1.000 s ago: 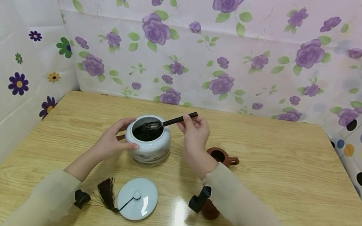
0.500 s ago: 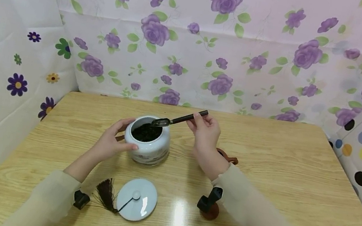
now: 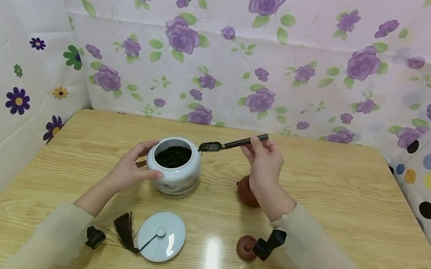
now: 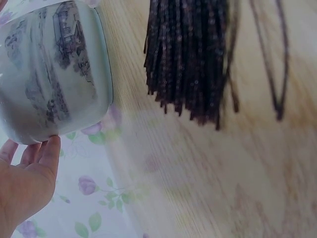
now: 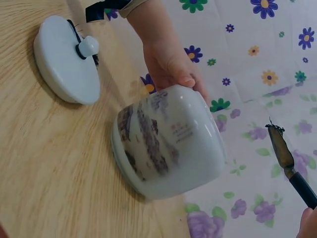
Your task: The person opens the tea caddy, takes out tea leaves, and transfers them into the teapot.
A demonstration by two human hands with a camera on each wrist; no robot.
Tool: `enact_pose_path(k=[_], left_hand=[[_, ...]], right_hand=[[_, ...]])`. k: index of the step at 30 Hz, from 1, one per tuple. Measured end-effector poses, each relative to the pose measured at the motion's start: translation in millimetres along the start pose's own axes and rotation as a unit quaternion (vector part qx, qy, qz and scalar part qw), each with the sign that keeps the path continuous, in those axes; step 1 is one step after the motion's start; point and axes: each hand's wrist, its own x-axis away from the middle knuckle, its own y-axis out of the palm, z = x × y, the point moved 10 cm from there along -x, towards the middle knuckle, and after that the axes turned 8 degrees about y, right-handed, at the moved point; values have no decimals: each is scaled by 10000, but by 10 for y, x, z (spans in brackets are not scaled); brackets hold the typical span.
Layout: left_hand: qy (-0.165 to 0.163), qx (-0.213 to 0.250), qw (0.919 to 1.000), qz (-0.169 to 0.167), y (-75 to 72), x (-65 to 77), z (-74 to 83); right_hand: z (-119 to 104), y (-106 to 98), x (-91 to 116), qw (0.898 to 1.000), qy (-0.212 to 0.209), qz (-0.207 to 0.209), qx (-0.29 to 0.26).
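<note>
My left hand point(image 3: 128, 170) grips a white porcelain tea jar point(image 3: 177, 181), thumb on the near side and fingers round the left. Dark tea leaves point(image 3: 173, 158) lie inside its open mouth. Between thumb and fingers, my right hand point(image 3: 269, 167) pinches the dark handle of a tea scoop point(image 5: 282, 151). Its bowl, with dark leaves at the tip, hangs just outside the jar's right rim. Below the right hand sits a brown clay teapot point(image 3: 246, 195), partly hidden by that hand and wrist.
The jar's pale lid point(image 3: 169, 245) lies in front of it, a dark tassel point(image 4: 185, 64) tied to its knob. A small brown teapot lid point(image 3: 244, 250) rests beside the right wrist's camera. Flowered cloth point(image 3: 224, 79) hangs behind the wooden table point(image 3: 335, 211).
My right hand has drawn the scoop out of the jar and moved right, so its bowl is now past the rim. The left hand stays on the jar. More of the teapot lid shows.
</note>
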Motion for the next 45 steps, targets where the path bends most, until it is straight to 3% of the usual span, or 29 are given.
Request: enact_pose_path(k=[12, 32, 41, 45], left_hand=[[-24, -21, 10000, -15, -33, 6, 1], [-30, -63, 10000, 11, -24, 22, -6], [-18, -12, 10000, 13, -3, 0, -5], [-33, 0, 10000, 2, -1, -2, -7]], right_hand=[[-96, -435, 0, 10000, -45, 50, -10], [-141, -1117, -73, 9972, 359, 461, -464], [-185, -1413, -134, 9968, 244, 668, -354], [-232, -1455, -154, 9971, -56, 761, 52]])
